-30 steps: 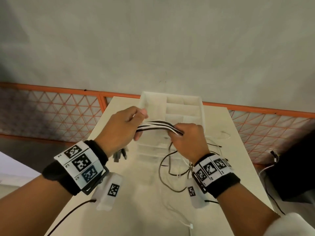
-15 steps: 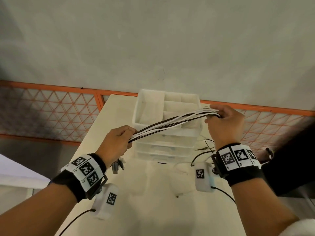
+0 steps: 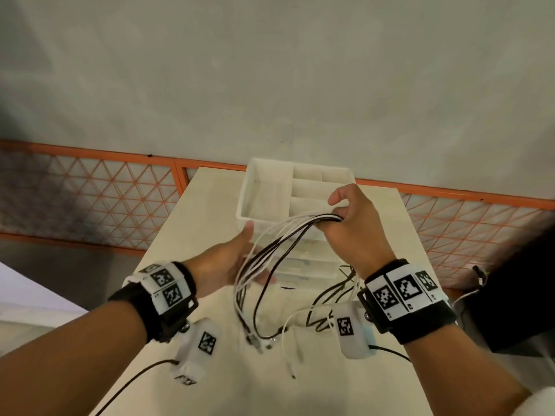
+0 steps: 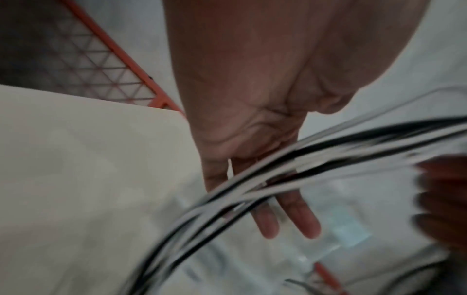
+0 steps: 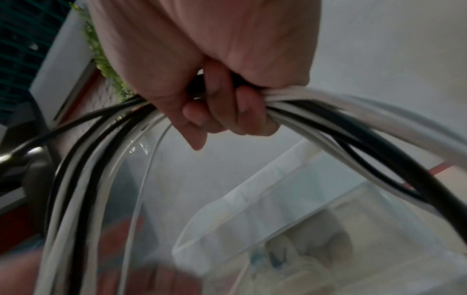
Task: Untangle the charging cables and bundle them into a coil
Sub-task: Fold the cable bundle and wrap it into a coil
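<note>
At centre frame of the head view, the right hand (image 3: pixel 351 232) is fisted around a bundle of black and white charging cables (image 3: pixel 271 250), whose strands arc down to the cream table (image 3: pixel 195 211). The left hand (image 3: pixel 223 262), fingers straight, lies against the loop, before a white plastic drawer organiser (image 3: pixel 255 187).

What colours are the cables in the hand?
Black and white cables, gripped by the right hand; clearest in the right wrist view.

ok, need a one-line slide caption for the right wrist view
Right hand grips a bunch of black and white charging cables above a white drawer organiser.
</note>
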`<move>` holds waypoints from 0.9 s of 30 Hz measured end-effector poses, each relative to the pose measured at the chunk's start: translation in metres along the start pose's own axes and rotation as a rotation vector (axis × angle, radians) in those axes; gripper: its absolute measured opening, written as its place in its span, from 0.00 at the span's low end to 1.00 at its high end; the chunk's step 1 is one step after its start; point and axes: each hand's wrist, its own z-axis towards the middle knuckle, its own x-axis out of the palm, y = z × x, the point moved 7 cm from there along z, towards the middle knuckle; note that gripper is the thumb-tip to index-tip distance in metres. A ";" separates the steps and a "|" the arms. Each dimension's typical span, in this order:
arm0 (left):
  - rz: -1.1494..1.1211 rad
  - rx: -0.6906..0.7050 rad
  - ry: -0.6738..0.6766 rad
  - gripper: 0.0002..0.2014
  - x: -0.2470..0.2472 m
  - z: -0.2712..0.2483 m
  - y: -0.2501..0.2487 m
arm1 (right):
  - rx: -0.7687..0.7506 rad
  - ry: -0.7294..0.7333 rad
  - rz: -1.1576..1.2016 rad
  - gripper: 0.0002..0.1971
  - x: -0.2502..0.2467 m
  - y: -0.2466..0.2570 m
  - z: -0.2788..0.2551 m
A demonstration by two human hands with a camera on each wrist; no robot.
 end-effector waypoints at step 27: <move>0.081 0.320 -0.528 0.17 -0.013 -0.027 -0.108 | -0.099 0.206 0.241 0.17 -0.010 -0.052 -0.024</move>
